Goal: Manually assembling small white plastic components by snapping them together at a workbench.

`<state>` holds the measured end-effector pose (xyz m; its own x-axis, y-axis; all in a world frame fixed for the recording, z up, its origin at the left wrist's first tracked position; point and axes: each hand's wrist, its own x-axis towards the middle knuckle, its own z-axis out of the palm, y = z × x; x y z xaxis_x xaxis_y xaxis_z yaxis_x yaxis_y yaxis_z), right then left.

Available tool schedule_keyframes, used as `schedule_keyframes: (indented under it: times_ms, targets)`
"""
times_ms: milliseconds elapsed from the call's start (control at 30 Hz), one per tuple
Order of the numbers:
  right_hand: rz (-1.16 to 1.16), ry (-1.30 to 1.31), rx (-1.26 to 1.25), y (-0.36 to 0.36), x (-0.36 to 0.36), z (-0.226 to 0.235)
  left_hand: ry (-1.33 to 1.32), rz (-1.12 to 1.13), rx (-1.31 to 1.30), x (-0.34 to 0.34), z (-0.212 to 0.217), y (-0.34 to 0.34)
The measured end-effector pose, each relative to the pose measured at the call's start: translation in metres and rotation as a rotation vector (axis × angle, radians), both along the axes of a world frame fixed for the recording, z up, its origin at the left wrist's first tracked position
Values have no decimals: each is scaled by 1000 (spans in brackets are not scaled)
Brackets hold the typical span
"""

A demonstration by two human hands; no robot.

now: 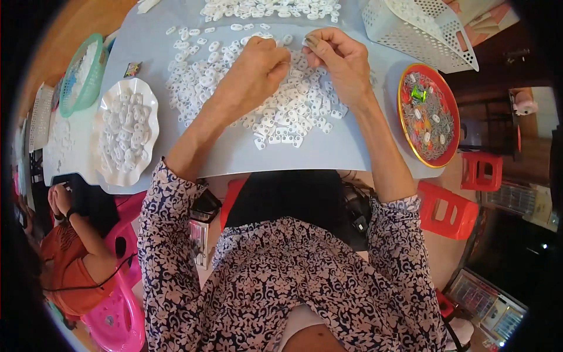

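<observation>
Above a broad pile of small white plastic pieces with holes [293, 108], both of my hands are at work. My left hand [264, 63] is closed, its fingers curled under; whatever they hold is hidden. To its right, my right hand [340, 56] pinches thumb against fingers, with a bit of a small white plastic piece [304, 42] showing at the tips. The pile lies loose on the pale table [234, 155]. At the right edge stands a red round tray with a gold rim [401, 111], holding many thin grey metal parts, a few white pieces and a green wrapper.
A white scalloped dish [153, 126] of white pieces stands at the left, near a green basket [65, 105]. A white perforated basket [434, 50] occupies the far right. Red stools [448, 211] are at the right below the table. Another person [88, 246] sits at the left.
</observation>
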<state>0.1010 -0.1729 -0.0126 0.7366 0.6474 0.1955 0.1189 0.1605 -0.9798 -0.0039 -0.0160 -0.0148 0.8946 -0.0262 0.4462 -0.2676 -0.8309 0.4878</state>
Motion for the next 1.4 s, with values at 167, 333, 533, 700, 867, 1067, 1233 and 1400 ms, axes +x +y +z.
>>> schedule_keyframes:
  times_ms: [167, 333, 533, 700, 867, 1067, 1233, 1400]
  targets:
    - [10, 13, -5, -1, -2, 4, 308, 46, -754, 4, 14, 1]
    - [64, 30, 44, -3, -1, 3, 242, -10, -1273, 10, 10, 0]
    - [78, 81, 129, 0, -6, 8, 256, -77, -1429, 9, 8, -3]
    - [92, 79, 160, 1, -5, 8, 202, -51, -1299, 9, 3, -4]
    - [135, 55, 117, 0, -4, 7, 104, -54, -1145, 7, 6, -13]
    - [150, 70, 83, 2, -8, 6, 94, -38, -1139, 7, 5, -15]
    - [165, 63, 19, 0, -7, 9, 39, -34, -1073, 7, 7, -18]
    - [181, 70, -30, 1, -10, 8, 34, 2, -1020, 4, 9, -22]
